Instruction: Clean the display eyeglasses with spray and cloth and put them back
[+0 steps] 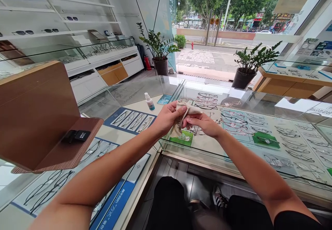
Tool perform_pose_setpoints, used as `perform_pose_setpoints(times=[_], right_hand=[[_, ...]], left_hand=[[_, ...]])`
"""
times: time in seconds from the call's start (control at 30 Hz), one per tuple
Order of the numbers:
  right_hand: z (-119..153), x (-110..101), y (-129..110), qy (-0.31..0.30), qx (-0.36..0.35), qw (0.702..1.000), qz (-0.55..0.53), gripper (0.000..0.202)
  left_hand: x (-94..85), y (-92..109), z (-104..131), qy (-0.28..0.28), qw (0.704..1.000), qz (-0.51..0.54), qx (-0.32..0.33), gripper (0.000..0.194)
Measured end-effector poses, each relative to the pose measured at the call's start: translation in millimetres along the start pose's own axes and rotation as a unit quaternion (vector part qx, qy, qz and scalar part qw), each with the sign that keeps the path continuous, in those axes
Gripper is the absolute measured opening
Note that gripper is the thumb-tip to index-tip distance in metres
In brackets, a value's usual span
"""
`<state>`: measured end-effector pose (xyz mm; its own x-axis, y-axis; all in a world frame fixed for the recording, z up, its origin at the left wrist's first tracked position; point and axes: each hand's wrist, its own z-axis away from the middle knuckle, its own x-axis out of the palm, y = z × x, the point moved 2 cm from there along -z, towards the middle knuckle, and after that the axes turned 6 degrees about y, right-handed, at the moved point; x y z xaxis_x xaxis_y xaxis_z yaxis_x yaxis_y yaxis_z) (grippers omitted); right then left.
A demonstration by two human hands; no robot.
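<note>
left hand [168,118], right hand [207,125] both pinching beige cloth [193,109] — keep pressure light, clear of spray bottle [149,102] beyond left hand

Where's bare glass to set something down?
Free: the right glass counter, right of the right hand; eyeglasses seem to lie under it. Also the left glass counter, between the brown stand and spray bottle. Crowded: the middle, where both hands, the left hand included, hold a cloth.
</note>
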<state>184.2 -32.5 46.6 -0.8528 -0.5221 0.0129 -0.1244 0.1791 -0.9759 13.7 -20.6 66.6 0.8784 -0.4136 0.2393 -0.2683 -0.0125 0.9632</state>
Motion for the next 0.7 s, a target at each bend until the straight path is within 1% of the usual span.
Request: perform_pose_setpoints(times=[0.1,0.2,0.33,0.4,0.47,0.57,0.7], right_hand=[[1,4,-2,0.0,-0.003,1.0,0.009,0.044],[0,-1,-3,0.016,0.001,1.0,0.006,0.041],[-2,-15,1,0.084,-0.019,0.996,-0.01,0.037],[-2,-21,1,0.129,-0.04,0.991,-0.004,0.037],[-2,-26,-1,0.177,-0.072,0.981,0.018,0.035],[0,-31,-6,0.223,-0.115,0.966,0.059,0.032],[1,-31,-8,0.235,-0.13,0.957,0.106,0.033]], left_hand=[[2.2,-2,0,0.008,1.0,0.01,-0.008,0.055],[-0.9,-3,-4,0.019,0.999,0.038,-0.018,0.056],[-10.3,-6,-11,0.059,0.996,0.06,-0.02,0.053],[-14.6,-7,-14,0.082,0.995,0.058,-0.013,0.052],[-17.4,-9,-15,0.09,0.995,0.046,-0.014,0.052],[-19.1,-14,-15,0.063,0.997,0.018,-0.036,0.054],[-20.5,-22,-13,0.01,0.999,-0.019,-0.049,0.054]])
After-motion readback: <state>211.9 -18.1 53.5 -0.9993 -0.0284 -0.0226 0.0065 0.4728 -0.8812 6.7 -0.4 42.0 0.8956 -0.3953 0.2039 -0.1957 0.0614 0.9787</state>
